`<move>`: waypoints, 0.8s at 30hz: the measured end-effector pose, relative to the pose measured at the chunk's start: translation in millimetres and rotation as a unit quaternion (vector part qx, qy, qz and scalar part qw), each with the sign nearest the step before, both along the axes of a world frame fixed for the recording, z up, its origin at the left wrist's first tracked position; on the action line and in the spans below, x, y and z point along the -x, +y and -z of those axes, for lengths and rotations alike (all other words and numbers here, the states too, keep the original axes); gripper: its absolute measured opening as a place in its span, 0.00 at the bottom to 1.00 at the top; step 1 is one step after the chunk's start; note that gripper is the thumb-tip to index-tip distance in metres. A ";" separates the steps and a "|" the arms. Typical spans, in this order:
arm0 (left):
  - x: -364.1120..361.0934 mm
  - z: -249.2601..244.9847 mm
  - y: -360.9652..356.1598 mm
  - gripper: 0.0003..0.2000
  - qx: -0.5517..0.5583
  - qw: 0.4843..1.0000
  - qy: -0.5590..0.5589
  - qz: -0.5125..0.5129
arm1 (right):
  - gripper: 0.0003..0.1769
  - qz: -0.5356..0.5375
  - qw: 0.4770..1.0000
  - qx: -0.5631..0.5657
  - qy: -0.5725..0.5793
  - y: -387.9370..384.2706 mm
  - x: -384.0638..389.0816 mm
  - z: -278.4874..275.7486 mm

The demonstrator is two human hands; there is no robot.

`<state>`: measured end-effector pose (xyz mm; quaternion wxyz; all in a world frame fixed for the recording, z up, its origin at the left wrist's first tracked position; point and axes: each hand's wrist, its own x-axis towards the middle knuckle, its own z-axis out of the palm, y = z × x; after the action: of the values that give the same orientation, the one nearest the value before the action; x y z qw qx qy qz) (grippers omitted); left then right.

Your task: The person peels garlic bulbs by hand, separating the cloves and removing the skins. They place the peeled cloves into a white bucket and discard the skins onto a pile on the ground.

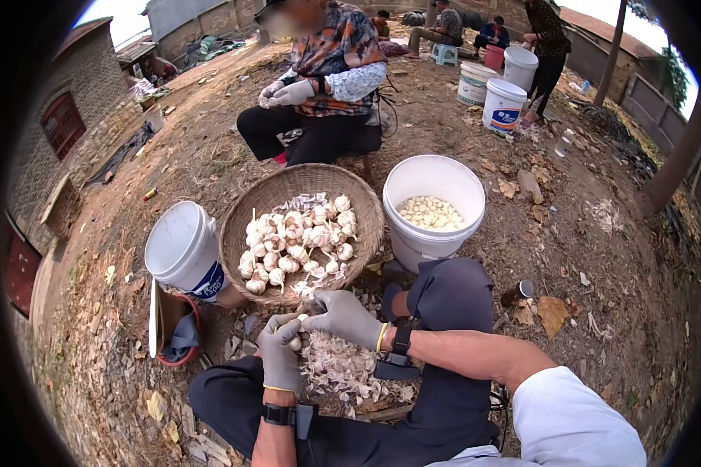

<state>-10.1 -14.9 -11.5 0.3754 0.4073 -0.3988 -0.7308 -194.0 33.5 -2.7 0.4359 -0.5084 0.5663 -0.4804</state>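
Note:
Both my hands wear grey gloves and meet low in front of the wicker basket point(370, 204). My left hand point(280, 354) is closed around pale garlic cloves point(295, 342). Pressed against the same garlic, my right hand point(344, 317) pinches with its thumb and fingers at the left hand's fingertips. Part of what they grip is hidden by the gloves. Whole garlic bulbs point(294, 233) fill the middle of the basket. Beneath my hands, between my legs, lies a heap of papery garlic skins point(339, 370).
A white bucket point(422, 251) holding peeled cloves point(428, 212) stands right of the basket. To the left are a lidded bucket point(181, 243) and a reddish pot point(187, 356). A gloved person point(339, 70) sits opposite; more buckets point(505, 105) and people are farther back. A jar point(517, 293) lies right of my knee.

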 end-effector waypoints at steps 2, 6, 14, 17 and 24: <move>-0.2 -1.3 0.2 0.08 -0.016 1.000 0.010 0.002 | 0.21 -0.005 0.999 0.008 0.048 -0.7 -0.1 2.2; -0.5 -2.8 -0.6 0.08 -0.011 0.999 0.028 0.016 | 0.16 -0.004 0.999 0.001 -0.039 4.0 -2.3 -8.5; -1.9 -3.2 -2.5 0.07 0.004 0.999 0.015 0.041 | 0.12 -0.016 0.992 -0.044 -0.115 0.2 -0.1 -8.5; -1.1 -4.7 -2.2 0.08 0.010 0.999 0.007 0.039 | 0.11 0.004 0.995 -0.022 -0.096 0.2 -1.3 -7.7; 2.4 -8.5 1.3 0.05 0.021 0.999 -0.025 0.032 | 0.12 0.008 0.974 -0.066 -0.216 -2.6 2.4 1.6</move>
<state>-12.4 -13.6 -3.0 0.3505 0.4044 -0.4355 -0.7238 -196.4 30.9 -4.3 0.5769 -0.3583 0.4934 -0.5434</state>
